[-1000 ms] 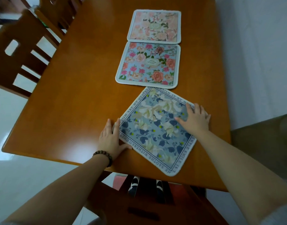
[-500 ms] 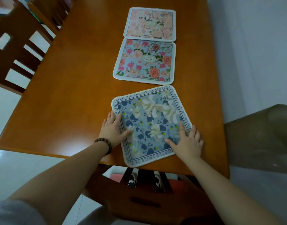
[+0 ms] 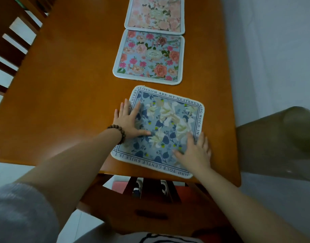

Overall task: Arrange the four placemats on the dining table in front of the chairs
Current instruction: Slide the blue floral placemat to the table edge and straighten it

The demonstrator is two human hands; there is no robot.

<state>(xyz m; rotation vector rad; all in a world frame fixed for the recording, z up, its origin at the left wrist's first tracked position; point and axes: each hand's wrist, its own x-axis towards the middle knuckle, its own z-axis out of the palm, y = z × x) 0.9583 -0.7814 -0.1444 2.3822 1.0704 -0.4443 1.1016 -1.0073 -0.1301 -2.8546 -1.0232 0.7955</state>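
Observation:
A blue placemat with white flowers and a lettered border (image 3: 168, 120) lies near the front edge of the wooden dining table (image 3: 71, 95), almost square to that edge. My left hand (image 3: 129, 120) presses flat on its left side, fingers spread, a bead bracelet on the wrist. My right hand (image 3: 194, 151) lies flat on its near right corner. Beyond it lie a light-blue placemat with pink roses (image 3: 149, 57) and, touching that one, a pale pink floral placemat (image 3: 155, 14) at the top. No fourth placemat is in view.
A wooden chair (image 3: 147, 204) stands tucked under the near table edge below the blue mat. More chair backs (image 3: 12, 41) line the left side. An olive upholstered seat (image 3: 280, 142) sits off the table's right corner, by a pale wall.
Both hands have turned the blue placemat from a diamond angle until its edges run nearly parallel to the table edge. My left hand slid further onto the mat; the view moved closer.

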